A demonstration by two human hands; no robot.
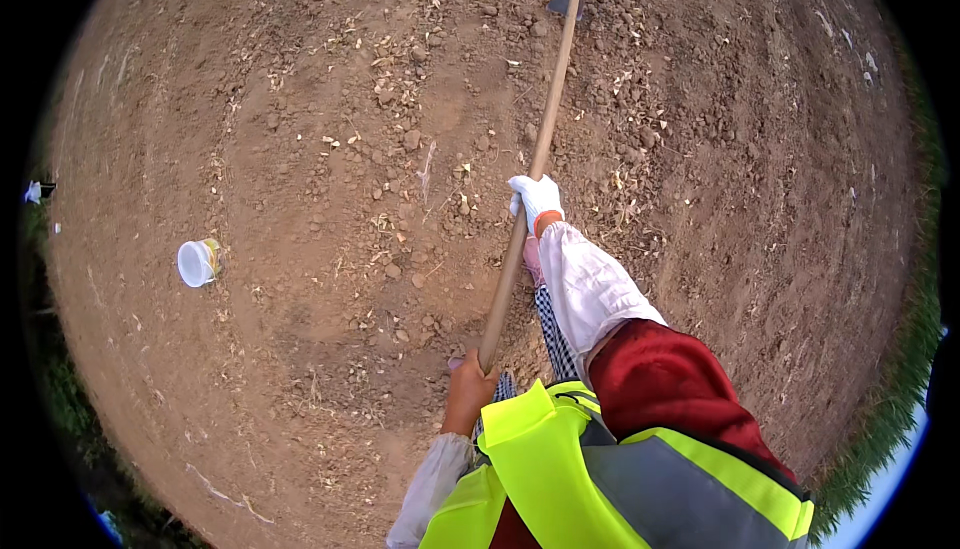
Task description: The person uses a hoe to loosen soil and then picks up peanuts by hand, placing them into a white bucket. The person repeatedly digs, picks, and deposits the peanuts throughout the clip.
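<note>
My right hand (538, 198), in a white glove with an orange cuff, is closed around the middle of a hoe's wooden handle (552, 98). Bare and ungloved, my left hand (469, 387) grips the handle's near end, close to my body. The handle slants away from me, up and slightly right. At its far end the dark metal hoe blade (559, 2) rests at the soil, its lower edge not clearly seen. Clods and dry leaf bits cover the brown soil (442, 279) around the handle. Part of a pink shoe (532, 260) shows behind the handle, below my right hand.
A white plastic bucket (196, 263) lies tipped on the soil to the left, its opening towards the left. Green grass (904, 369) borders the field at the right, and darker plants (67, 391) at the left. Pale scraps (870, 62) lie at the far right.
</note>
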